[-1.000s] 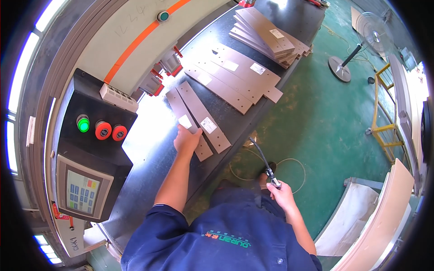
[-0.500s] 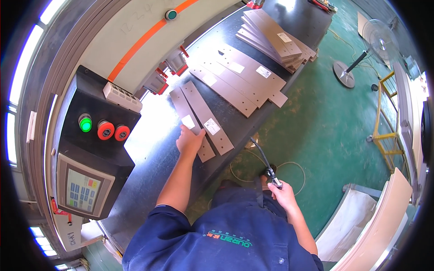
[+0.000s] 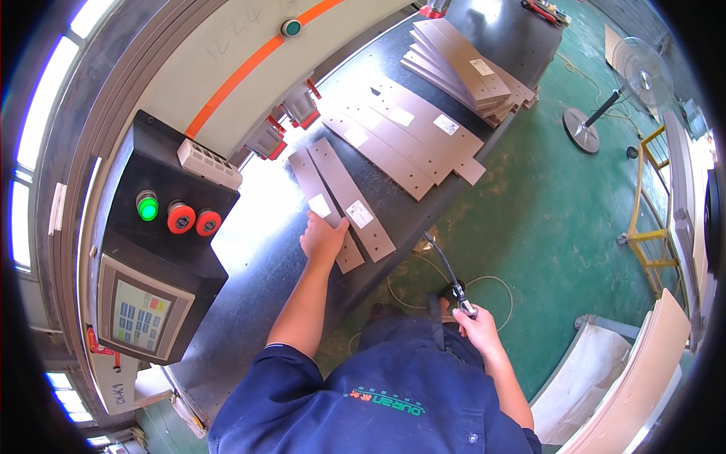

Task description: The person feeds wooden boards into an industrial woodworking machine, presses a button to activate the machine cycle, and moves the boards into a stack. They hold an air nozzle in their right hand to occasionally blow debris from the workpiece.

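Two narrow brown-grey boards with drilled holes lie side by side on the dark table (image 3: 249,295). Across the left narrow board (image 3: 349,257) my left hand (image 3: 324,237) is closed, fingers and thumb at its edges, just below a white label. The right narrow board (image 3: 339,181) lies against it at a slight angle, near the thumb. Off the table's near edge, my right hand (image 3: 479,330) is wrapped round an air blow gun (image 3: 459,292), its long dark nozzle pointing up toward the table edge. The gun's grip is partly hidden by the fingers.
Wider labelled boards (image 3: 408,144) lie farther along the table, with a fanned stack of boards (image 3: 454,60) beyond. Machine clamps (image 3: 266,138) and a control panel (image 3: 144,310) border the left. A fan (image 3: 582,130), yellow frame (image 3: 643,234) and leaning panels (image 3: 643,363) stand right.
The whole view has shifted slightly. Both hands keep their grips, and the boards lie as before.
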`<act>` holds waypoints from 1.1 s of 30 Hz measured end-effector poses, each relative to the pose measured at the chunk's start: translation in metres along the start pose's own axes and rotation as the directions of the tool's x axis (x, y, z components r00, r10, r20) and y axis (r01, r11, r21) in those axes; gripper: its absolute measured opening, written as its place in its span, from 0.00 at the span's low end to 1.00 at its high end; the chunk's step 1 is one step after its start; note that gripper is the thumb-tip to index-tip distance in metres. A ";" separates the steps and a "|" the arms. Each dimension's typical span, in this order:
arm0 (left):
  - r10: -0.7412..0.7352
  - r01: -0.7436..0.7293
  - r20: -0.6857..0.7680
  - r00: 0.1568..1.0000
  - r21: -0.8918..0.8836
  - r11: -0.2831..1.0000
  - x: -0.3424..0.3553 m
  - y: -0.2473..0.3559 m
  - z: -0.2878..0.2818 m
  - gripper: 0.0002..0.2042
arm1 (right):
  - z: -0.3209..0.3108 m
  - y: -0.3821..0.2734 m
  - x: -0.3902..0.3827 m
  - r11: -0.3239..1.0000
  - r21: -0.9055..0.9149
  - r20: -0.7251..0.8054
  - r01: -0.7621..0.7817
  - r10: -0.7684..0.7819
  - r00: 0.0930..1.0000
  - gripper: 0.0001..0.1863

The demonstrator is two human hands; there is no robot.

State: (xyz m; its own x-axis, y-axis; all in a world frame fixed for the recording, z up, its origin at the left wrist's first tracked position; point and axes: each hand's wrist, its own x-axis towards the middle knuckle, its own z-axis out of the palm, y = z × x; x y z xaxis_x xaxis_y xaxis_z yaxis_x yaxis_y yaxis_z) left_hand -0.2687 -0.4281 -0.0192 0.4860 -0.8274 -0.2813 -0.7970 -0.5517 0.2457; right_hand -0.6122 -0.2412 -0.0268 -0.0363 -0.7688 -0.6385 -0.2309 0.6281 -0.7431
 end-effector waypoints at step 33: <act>0.446 -0.400 -0.024 0.895 -0.485 0.778 -0.026 0.132 0.035 0.22 | -0.011 0.005 0.004 0.996 0.085 -0.014 0.021 -0.020 1.000 0.14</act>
State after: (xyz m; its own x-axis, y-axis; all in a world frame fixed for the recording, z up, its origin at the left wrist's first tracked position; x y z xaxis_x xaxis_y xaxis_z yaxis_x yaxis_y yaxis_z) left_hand -0.3987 -0.4758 -0.0124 0.0884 -0.9888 -0.1200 -0.6404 -0.1486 0.7535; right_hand -0.6236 -0.2429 -0.0307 -0.0457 -0.7827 -0.6207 -0.1485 0.6198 -0.7706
